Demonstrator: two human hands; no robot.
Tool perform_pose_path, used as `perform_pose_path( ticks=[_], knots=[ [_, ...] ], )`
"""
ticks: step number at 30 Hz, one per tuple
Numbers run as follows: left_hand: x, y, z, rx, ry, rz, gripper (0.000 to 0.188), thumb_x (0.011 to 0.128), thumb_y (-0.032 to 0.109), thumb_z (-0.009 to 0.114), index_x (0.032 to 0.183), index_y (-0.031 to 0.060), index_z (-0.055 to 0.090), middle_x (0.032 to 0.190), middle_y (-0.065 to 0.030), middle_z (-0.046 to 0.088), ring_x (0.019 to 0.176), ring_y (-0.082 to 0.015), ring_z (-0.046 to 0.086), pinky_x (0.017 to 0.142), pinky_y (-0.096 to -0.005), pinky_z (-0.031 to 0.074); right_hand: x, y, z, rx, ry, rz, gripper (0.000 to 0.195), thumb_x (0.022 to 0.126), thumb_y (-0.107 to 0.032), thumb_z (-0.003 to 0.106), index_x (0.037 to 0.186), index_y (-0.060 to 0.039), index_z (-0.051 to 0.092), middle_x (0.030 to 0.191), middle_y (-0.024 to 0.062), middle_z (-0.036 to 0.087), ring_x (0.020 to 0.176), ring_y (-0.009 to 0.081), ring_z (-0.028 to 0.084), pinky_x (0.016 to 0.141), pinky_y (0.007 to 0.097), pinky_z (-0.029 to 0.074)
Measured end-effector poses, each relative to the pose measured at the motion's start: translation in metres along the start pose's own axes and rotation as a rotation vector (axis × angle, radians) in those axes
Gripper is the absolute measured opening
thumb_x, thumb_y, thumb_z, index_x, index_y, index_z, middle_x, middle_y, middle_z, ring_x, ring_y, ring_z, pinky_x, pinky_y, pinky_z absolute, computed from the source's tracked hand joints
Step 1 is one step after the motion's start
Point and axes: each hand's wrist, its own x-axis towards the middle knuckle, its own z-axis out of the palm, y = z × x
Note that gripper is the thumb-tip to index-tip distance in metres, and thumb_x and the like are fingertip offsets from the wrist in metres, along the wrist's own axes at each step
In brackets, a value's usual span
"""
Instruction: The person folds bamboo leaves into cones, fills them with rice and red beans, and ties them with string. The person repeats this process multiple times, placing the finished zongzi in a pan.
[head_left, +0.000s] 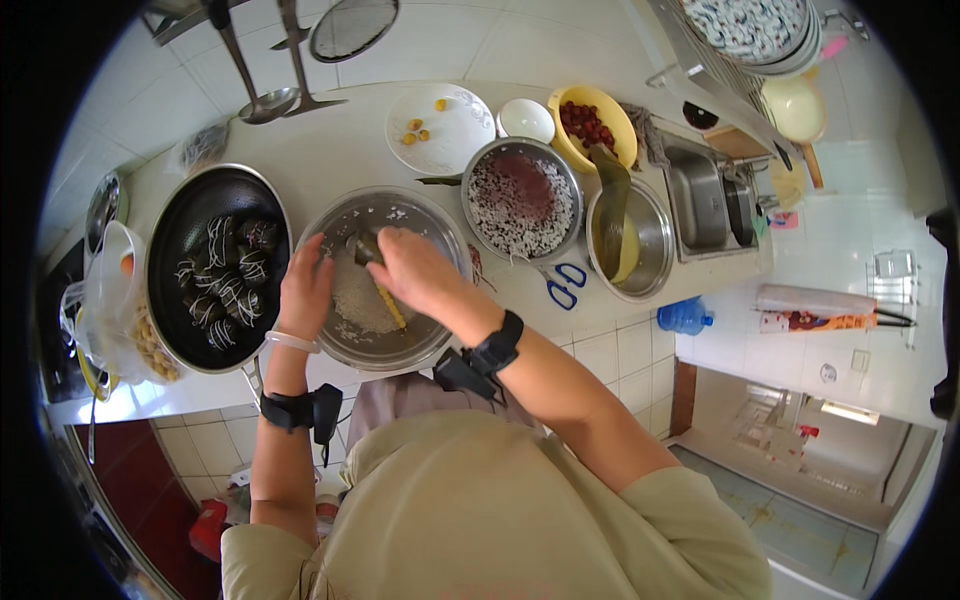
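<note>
In front of me a wide steel basin (442, 225) holds white rice grains (356, 304) in its bottom. My right hand (420, 270) is over the basin, its thumb and fingers closed around a dark, glossy leaf-like piece (365, 247), partly hidden by the hand. A yellow ridged stick or handle (391, 309) slants through the rice just below that hand; I cannot tell whether it joins the dark piece. My left hand (304, 281) hovers at the basin's left rim with its fingers extended, and nothing shows in it.
Left stands a black pan (169, 262) with several string-tied leaf parcels (225, 281). Behind and right are a white plate (450, 150), a bowl of dark-and-white rice (517, 202), a yellow bowl of red dates (592, 124), blue-handled scissors (559, 289), a steel bowl (656, 255) and a sink (697, 195).
</note>
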Motion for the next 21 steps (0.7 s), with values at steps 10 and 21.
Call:
perform_pose_path(
  ticks=[10,21],
  knots=[
    [-0.045,0.094,0.188,0.55,-0.601,0.303,0.053,0.076,0.013,0.069,0.124,0.0002,0.051,0.128,-0.0167,0.052,0.117,-0.0379,0.05,0.1,-0.0443,0.042,-0.061,0.092,-0.145,0.286,0.198,0.23,0.033,0.088,-0.031,0.064,0.095,0.0006,0.059,0.079,0.0204,0.063,0.073,0.0341,0.062,0.065,0.0396,0.048],
    [-0.044,0.12,0.239,0.662,-0.286,0.16,0.013,0.081,0.021,0.061,0.08,0.013,0.071,0.08,-0.0095,0.067,0.085,-0.0323,0.06,0.081,-0.0454,0.045,-0.113,0.15,-0.179,1.042,-0.191,0.279,0.029,0.093,-0.03,0.06,0.099,-0.0024,0.06,0.074,0.0006,0.056,0.064,0.0095,0.053,0.058,0.0257,0.045]
  ],
)
